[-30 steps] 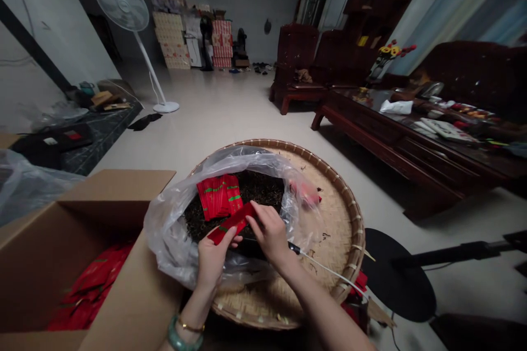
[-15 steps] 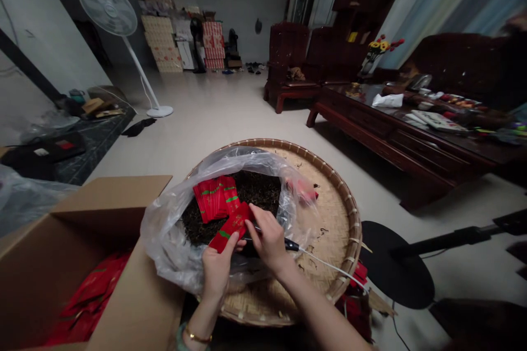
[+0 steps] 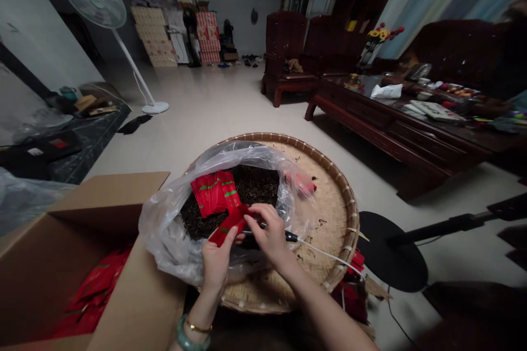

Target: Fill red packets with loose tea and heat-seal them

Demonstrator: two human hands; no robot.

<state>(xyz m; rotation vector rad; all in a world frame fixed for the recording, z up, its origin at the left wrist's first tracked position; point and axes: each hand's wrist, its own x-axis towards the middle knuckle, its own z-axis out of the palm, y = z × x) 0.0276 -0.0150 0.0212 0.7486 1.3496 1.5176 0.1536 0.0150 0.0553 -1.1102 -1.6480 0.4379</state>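
A small red packet (image 3: 223, 236) with a green band is held between my two hands over an open plastic bag (image 3: 164, 241). My left hand (image 3: 217, 256) pinches its lower end between thumb and fingers. At the upper end, my right hand (image 3: 268, 231) closes thumb and fingertips on the packet's edge. A black-handled tool (image 3: 291, 236) with a white cord passes beneath my right hand; whether the hand touches it I cannot tell. Dark, dry tea leaves (image 3: 257, 185) fill the bag, and a row of red packets (image 3: 212, 193) lies on them.
The bag sits on a round woven bamboo tray (image 3: 333, 214). At the left, a cardboard box (image 3: 135, 279) contains red packets (image 3: 96, 290). A round black stand base (image 3: 391, 252) is on the right. Farther off are a white fan (image 3: 155, 107) and a dark wooden table (image 3: 395, 131).
The red packet first turned its broad face up, then bent slightly near its upper end between my fingers. Both hands stay on it. The camera view has shifted a little.
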